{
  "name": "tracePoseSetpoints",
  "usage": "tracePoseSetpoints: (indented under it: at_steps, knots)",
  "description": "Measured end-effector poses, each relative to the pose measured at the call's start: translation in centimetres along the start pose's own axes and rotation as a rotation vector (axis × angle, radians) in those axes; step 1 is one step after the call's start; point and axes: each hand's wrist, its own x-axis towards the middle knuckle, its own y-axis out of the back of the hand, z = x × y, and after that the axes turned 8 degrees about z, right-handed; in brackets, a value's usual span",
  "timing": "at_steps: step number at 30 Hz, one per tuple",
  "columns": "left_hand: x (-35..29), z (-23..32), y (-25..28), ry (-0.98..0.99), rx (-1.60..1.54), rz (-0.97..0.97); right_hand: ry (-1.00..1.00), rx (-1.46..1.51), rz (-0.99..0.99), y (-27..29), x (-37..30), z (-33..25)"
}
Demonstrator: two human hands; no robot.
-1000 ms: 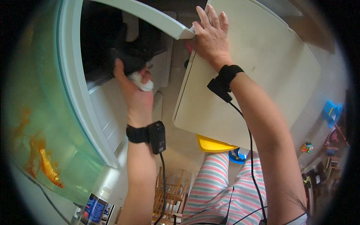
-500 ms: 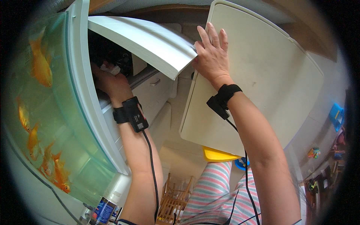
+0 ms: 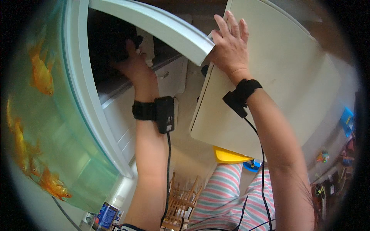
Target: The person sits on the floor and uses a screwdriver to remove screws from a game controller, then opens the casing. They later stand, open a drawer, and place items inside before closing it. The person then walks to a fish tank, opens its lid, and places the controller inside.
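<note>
My right hand [image 3: 230, 50] grips the free corner of a raised white lid [image 3: 154, 25], its fingertips pointing up past the lid's end. Under that lid, my left hand [image 3: 135, 65] reaches into a dark opening at the top of the fish tank [image 3: 90, 169]. Its thumb points up, and shadow hides most of its fingers. Something small and whitish shows at the fingers, too dim to name. Close to the thumb is a black thing [image 3: 135, 39], also hard to make out. Several orange goldfish [image 3: 41, 75] swim in the greenish water.
A cream tabletop [image 3: 262, 100] stands to the right, under my right hand. Beyond the tank is a white drawer front [image 3: 169, 73]. Below are a yellow seat-like piece [image 3: 231, 155], a wooden rack [image 3: 181, 200] and a blue-labelled bottle [image 3: 107, 215]. Black straps and cables run along both forearms.
My left hand has moved right and up within the dark opening. The lid now shows more edge-on, its corner still in my right hand. The view has shifted slightly.
</note>
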Motion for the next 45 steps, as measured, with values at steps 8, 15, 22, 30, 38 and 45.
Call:
tracePoseSetpoints:
  at_steps: [8,15,22,30,38,45]
  knots:
    - [3.6,-0.2,0.7,-0.294,0.397,-0.037,0.028,0.04,0.001,0.5,0.2,0.0]
    - [-0.2,-0.8,0.3,-0.236,0.167,0.028,0.023,0.075,0.015,0.7,0.4,0.0]
    - [3.3,0.4,-0.3,-0.342,0.326,-0.057,0.018,0.055,0.01,0.7,0.3,-0.1]
    - [-1.2,0.6,-0.3,-0.284,0.314,0.032,0.032,0.026,-0.04,0.9,0.5,0.1]
    - [-1.2,-1.5,1.9,-0.168,-0.045,0.017,0.044,0.033,0.004,0.7,0.4,0.1]
    - [5.5,-1.8,3.9,-0.223,0.112,-0.152,0.042,0.063,0.024,0.9,0.4,0.1]
